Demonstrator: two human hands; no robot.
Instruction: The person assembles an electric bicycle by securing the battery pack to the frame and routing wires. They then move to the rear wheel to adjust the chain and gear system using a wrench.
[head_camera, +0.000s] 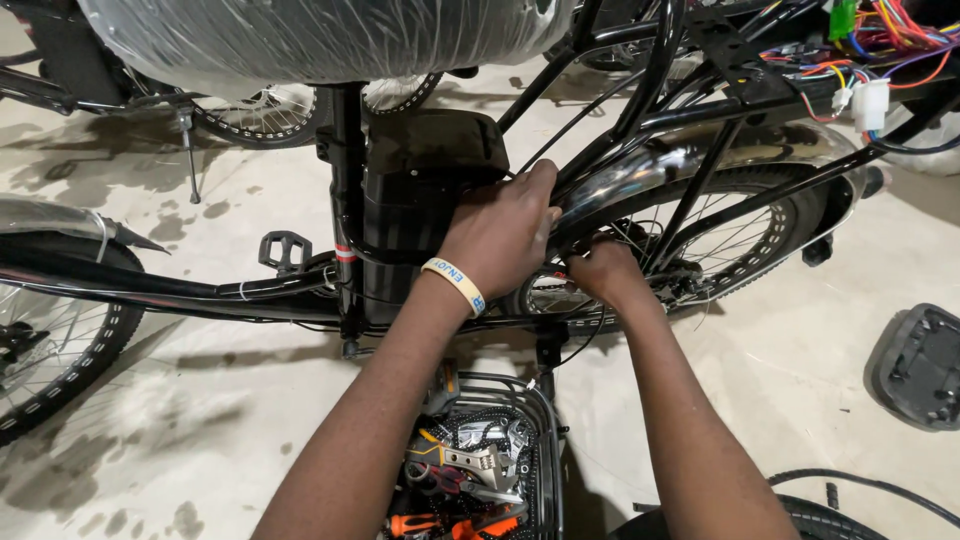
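A: We've got our left hand (500, 232) on the chrome rear fender (640, 170), beside the black battery pack (425, 185).

B: Right hand (603, 272) lower, at the rear wheel (745, 240). Wire basket (535, 400) of tools below us.

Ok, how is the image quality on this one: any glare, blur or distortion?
Head view: sharp overall; bright glare streaks on the curved chrome rear mudguard and the plastic-wrapped seat; wide-angle bending towards the edges; soft shadows on the pale stained concrete floor; both hands, left and right, unblurred.
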